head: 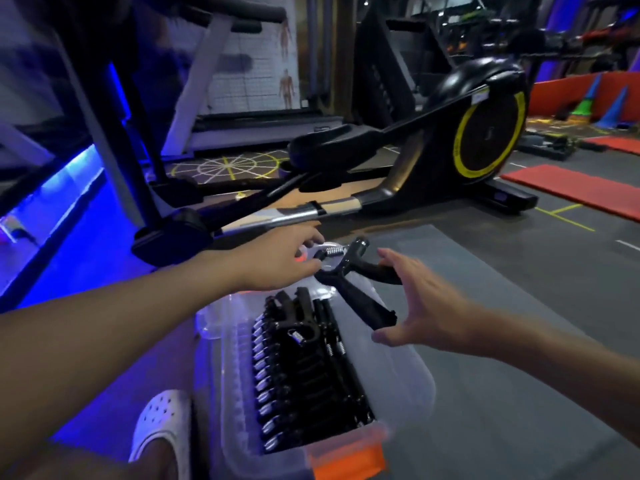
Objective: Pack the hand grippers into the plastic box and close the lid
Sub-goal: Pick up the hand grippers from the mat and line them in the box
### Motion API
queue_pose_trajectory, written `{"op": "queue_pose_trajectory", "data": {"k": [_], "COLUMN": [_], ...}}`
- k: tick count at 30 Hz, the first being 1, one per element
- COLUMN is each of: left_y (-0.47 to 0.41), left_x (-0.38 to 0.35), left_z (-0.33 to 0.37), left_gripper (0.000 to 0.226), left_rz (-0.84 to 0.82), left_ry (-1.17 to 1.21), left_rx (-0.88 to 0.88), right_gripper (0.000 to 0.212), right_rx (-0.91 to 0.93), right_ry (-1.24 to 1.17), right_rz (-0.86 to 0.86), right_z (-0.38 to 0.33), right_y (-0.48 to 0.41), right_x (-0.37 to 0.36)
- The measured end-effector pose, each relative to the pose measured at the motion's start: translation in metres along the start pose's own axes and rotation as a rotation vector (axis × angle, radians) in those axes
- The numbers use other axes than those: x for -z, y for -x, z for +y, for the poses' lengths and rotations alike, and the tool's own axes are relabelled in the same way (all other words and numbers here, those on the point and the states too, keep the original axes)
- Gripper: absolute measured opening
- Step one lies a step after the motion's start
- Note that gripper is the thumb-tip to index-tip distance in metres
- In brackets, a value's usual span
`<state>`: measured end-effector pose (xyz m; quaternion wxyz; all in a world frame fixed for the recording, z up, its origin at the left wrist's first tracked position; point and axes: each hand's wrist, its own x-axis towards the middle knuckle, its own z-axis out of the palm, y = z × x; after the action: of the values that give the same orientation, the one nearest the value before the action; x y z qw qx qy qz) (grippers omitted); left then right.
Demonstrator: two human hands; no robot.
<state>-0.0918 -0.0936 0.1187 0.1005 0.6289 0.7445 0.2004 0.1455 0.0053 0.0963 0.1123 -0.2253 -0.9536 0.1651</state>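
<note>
At the far end of the clear plastic box with orange latches [221, 393], the loose black V-shaped hand gripper [363, 303] sits over the rim, its steel spring and head pointing away from you and its two handles splaying back toward your right side. That is the relation your next move turns on: the open end of the V faces your right hand [429, 306], and the spring end faces your left hand [277, 261].

Your left hand reaches across the box with the wrist straight and the fingers curled. It seems to pinch the gripper at its spring end (motion blur keeps me from being sure how firm that hold is). Your right hand is spread wide and grasps nothing. Its fingertips [384, 254] are at the farther handle and its thumb lies just beside the tip of the nearer one, palm turned toward the tool.

Inside the box, the row of black hand grippers [304, 386] already runs along its length, springs to the left, leaving little room beyond the far end. You will likely need to turn the loose one so that its long axis matches the row. I cannot pick out the lid with certainty. The box stands on a grey floor mat [502, 306], with a white perforated clog [162, 420] beside it.
</note>
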Motion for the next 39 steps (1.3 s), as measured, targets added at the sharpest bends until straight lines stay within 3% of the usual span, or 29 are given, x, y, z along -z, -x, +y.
{"op": "queue_pose_trajectory", "data": {"k": [5,10,19,21,25,30,33,39], "left_y": [0.034,0.039,0.023,0.020,0.020,0.020,0.024,0.034], "left_x": [-0.007,-0.027,-0.023,-0.025,-0.032,-0.039,-0.041,-0.040], "left_z": [-0.025,-0.042,-0.053,-0.055,-0.050,-0.050,-0.051,-0.052], "left_gripper": [0.047,0.056,0.010,0.006,0.002,0.007,0.006,0.007], "left_rz": [-0.004,-0.001,-0.087,-0.054,-0.004,0.134,0.206,0.277], "left_ry": [0.117,0.438,0.429,0.481,0.594,0.680,0.721,0.813], "left_rx": [0.034,0.058,0.106,0.138,0.197,0.284,0.289,0.288], "right_gripper": [0.122,0.116,0.109,0.104,0.094,0.060,0.056,0.064], "right_rx": [0.143,0.343,0.475,0.397,-0.015,-0.252,-0.260,-0.065], "right_ry": [0.070,0.205,0.480,0.371,-0.110,-0.397,-0.600,-0.441], "right_rz": [-0.101,-0.132,-0.106,-0.031,0.059,-0.020,-0.068,-0.008], "right_z": [-0.025,-0.028,-0.007,0.000,0.005,-0.007,-0.023,-0.032], "right_y": [-0.005,-0.014,-0.029,-0.038,-0.053,-0.058,-0.059,-0.063], "right_x": [-0.025,-0.041,-0.050,-0.049,-0.057,-0.084,-0.090,-0.095]}}
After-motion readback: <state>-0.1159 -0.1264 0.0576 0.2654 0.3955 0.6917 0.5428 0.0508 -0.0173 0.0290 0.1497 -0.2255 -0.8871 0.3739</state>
